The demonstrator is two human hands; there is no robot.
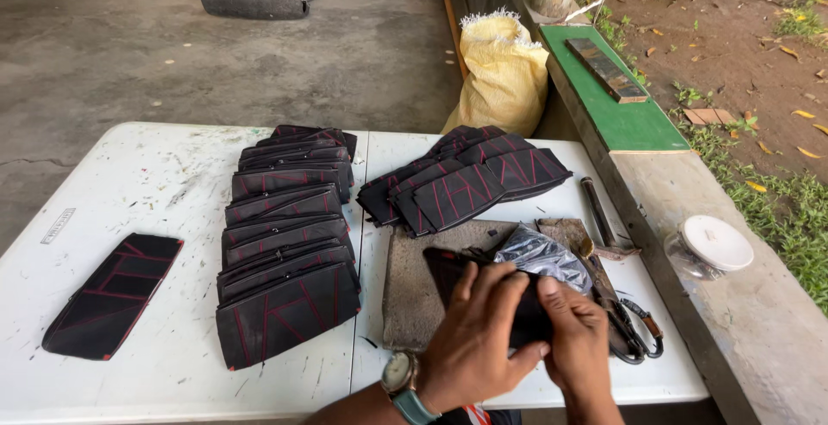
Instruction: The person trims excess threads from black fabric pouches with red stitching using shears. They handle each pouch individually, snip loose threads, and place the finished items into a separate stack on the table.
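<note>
- My left hand (473,337) and right hand (576,339) both clench their fingers on 1 black red-stitched piece (448,271), held over the grey pad (412,291) on the white surface (164,175).
- Already laid out, I judge: a long row (286,244), a fanned pile (466,179), 1 single piece (112,294) at far left.
- This piece is not yet set down.

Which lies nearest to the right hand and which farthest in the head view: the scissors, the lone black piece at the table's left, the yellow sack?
From the right hand:
1. Scissors, just right of it.
2. Yellow sack, beyond the table.
3. Lone black piece, far left.
</note>
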